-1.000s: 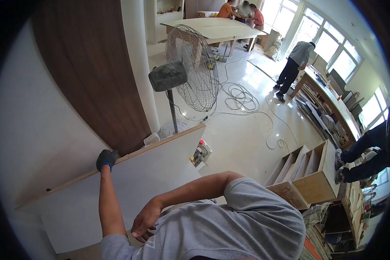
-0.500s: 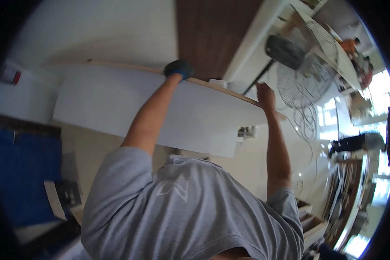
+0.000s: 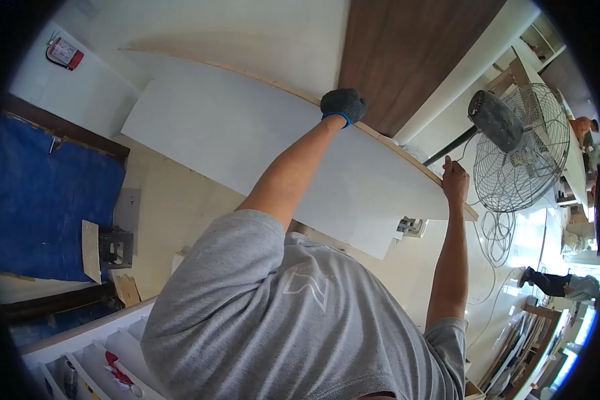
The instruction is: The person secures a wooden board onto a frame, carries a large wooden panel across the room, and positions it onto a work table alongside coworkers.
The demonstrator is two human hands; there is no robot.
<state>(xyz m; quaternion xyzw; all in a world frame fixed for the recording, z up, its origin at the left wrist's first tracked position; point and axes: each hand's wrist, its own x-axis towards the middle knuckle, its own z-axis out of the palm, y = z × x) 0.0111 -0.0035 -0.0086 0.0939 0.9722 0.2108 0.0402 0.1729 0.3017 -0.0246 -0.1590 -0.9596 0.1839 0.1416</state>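
A large white panel with a bare wooden edge strip stretches across the middle of the view. My left hand, in a dark glove with a blue cuff, is closed over its upper edge near the middle. Near the panel's right end, my right hand is bare and curled into a fist at the same edge. Its fingertips are hidden, but the hand seems to grip the edge. My forearms reach across the panel's white face.
A black pedestal fan with a wire cage stands just beyond my right hand. Coiled cable lies on the floor. A fire extinguisher and a blue door are at left. Divided white shelving is low left. Another person is at far right.
The view has swung, so the panel, both hands and the fan sit further right in it. The white shelving has come into view at lower left. Both hands keep their places along the panel's edge.
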